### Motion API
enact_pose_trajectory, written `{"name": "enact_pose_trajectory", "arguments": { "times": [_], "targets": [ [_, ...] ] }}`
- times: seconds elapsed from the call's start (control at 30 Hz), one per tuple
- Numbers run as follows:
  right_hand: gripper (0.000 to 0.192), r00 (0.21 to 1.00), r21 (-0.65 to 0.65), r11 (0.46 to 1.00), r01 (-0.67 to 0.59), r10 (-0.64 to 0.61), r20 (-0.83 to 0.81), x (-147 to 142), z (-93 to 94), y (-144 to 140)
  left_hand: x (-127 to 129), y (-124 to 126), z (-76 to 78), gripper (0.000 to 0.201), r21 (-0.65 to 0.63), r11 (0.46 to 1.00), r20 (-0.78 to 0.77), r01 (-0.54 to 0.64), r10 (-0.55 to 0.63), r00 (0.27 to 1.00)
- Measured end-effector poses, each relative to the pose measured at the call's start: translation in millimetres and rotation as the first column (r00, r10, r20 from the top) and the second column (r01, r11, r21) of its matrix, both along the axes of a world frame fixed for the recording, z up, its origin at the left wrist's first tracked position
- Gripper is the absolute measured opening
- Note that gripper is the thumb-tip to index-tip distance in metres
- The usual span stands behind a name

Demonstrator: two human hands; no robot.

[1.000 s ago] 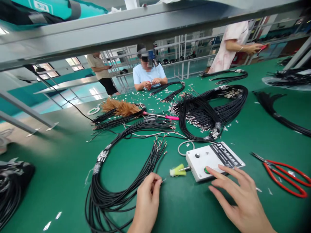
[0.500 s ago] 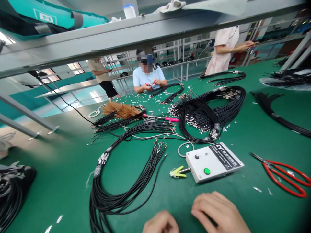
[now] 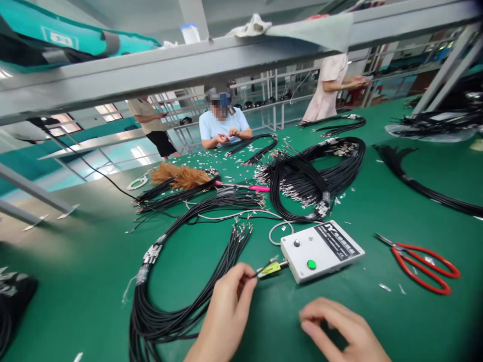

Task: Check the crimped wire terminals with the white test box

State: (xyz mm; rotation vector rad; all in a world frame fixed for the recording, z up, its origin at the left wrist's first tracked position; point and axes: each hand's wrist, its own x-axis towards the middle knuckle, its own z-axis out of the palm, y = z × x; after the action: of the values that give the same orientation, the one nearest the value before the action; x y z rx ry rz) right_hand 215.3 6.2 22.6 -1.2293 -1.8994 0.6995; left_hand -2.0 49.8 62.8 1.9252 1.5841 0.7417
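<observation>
Your left hand point(image 3: 232, 299) angles up and forward from the lower edge of the view, thumb and index finger pressed together in a pinch, the other fingers folded in, and your bare left wrist point(image 3: 207, 344) roughly in line behind it. Your right hand point(image 3: 345, 327) is lower and well apart from it, fingers loosely curled and pointing leftward, with the thumb just beneath the index finger.

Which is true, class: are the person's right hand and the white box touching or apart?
Apart: the head view shows green tabletop between the right hand and the white box.
</observation>
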Motion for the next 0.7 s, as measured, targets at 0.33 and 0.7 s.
{"name": "enact_pose_trajectory", "arguments": {
  "times": [0.33,0.7],
  "targets": [
    [0.012,0.950,-0.232,0.972,0.047,-0.115,-0.289,-20.2,23.5,9.7,14.8,-43.3,-2.3,0.009,-0.029,0.987,0.130,0.158,-0.153,0.980],
    [0.025,0.957,-0.482,0.876,0.016,-0.153,-0.246,-3.7,4.3,1.1,14.2,-48.1,-17.2,0.018,-0.253,0.962,0.386,0.105,0.001,0.922]
  ]
}}
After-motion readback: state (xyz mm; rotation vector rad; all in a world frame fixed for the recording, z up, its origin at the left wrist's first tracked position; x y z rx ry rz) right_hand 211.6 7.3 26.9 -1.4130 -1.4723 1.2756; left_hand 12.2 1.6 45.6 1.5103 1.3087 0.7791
